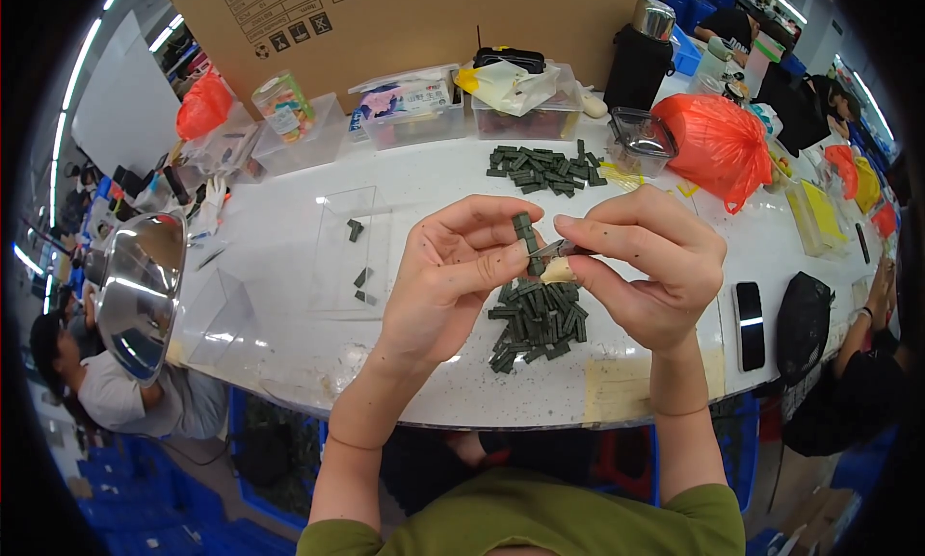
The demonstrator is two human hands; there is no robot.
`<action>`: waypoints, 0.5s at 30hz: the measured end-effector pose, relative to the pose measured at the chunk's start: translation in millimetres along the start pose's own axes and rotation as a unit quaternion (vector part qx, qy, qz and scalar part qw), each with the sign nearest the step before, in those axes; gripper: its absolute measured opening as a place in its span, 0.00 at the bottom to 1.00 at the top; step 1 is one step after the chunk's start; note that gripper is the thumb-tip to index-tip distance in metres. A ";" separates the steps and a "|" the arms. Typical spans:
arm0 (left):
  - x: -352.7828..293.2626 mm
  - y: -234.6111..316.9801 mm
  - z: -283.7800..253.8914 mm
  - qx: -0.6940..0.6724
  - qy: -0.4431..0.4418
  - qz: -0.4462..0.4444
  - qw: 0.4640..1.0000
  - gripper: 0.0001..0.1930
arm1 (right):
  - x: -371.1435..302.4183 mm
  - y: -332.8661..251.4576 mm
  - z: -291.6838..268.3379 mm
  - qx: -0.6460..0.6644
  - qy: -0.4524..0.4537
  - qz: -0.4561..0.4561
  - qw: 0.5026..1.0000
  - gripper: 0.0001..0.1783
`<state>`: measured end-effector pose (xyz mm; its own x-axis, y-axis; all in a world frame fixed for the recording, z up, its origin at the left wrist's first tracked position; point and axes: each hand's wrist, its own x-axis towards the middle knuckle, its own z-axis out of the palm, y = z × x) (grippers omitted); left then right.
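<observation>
Above the table's middle, my left hand [448,281] pinches a small dark green ribbed block [524,228] upright between thumb and fingers. My right hand [660,267] grips a small metal blade [551,250], its tip against or very close to the block. A cream-coloured wrap [559,270] shows by my right thumb; whether it sits on the thumb or the blade, I cannot tell. Just below my hands lies a heap of similar green pieces [540,325]. Farther back is a second green heap [544,169]. A few pieces [356,230] lie in a clear shallow tray [332,301] left of my hands.
Clear plastic boxes [414,124] line the back before a large cardboard box [414,36]. On the right are a red plastic bag [713,142], a black bottle [638,69] and a phone [750,327]. A shiny metal lamp shade [145,296] stands left. Other people sit at both sides.
</observation>
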<state>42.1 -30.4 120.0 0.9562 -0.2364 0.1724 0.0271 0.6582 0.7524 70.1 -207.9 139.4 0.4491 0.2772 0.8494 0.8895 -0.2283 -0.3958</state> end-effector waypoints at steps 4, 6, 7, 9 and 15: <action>-1.9 0.8 0.3 0.019 0.030 0.033 0.999 0.14 | 2.9 0.8 -1.4 0.070 0.000 0.089 0.994 0.13; -3.1 0.5 0.9 0.025 0.040 0.044 0.998 0.13 | 3.8 2.7 -2.9 0.093 0.000 0.118 0.989 0.13; -3.5 -0.1 1.6 0.046 0.049 0.063 0.996 0.13 | 4.5 5.2 -4.5 0.122 0.007 0.151 0.981 0.13; -4.4 -1.5 2.9 0.087 0.067 0.101 0.989 0.12 | 5.5 10.4 -7.1 0.179 0.020 0.217 0.959 0.14; -8.2 -3.6 5.1 0.144 0.070 0.180 0.971 0.13 | 3.4 11.5 0.4 0.179 -0.004 0.200 0.963 0.11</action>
<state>32.7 -34.5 119.2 0.9195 0.0843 0.3839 -0.3790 0.4486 0.8094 81.9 -209.3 137.6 0.7609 0.2415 0.6023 0.6170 0.0182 -0.7868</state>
